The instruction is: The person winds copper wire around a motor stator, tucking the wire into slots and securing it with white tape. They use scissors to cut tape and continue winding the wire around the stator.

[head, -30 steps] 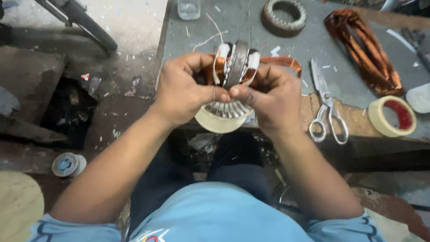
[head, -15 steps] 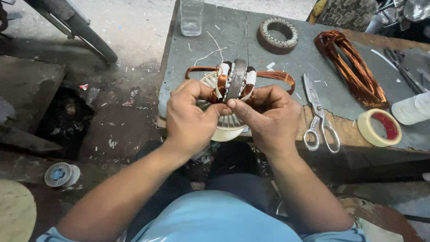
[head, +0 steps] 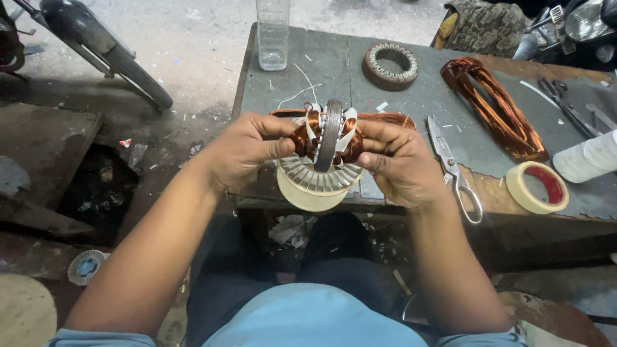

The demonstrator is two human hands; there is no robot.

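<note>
While both forearms reach forward from a light blue shirt, the left hand (head: 247, 151) and the right hand (head: 395, 164) meet over the near edge of the grey, scuffed tabletop (head: 334, 64). Between them they hold a round metal stator core wound with copper wire and white insulating strips (head: 329, 136), turned on edge so its steel rim faces the camera. The left fingers (head: 279, 148) close on the winding from one side, thumb on top; the right fingers (head: 376, 138) pinch it from the other side, so both hands are closed on the same piece. Just beneath it, touching the tabletop's front edge, sits a cream-coloured ribbed round plastic part (head: 315, 183). Behind the hands lies a loop of copper wire (head: 389, 119), partly hidden. To the right of the right hand rest steel scissors (head: 453, 170), and beyond them a roll of beige masking tape with a red core (head: 536, 186). Farther back lie a long twisted bundle of copper wire (head: 498, 109), an empty dark stator ring (head: 390, 64) and a clear plastic bottle (head: 273, 32). On the floor to the left stands a dark wheel (head: 112, 54).
</note>
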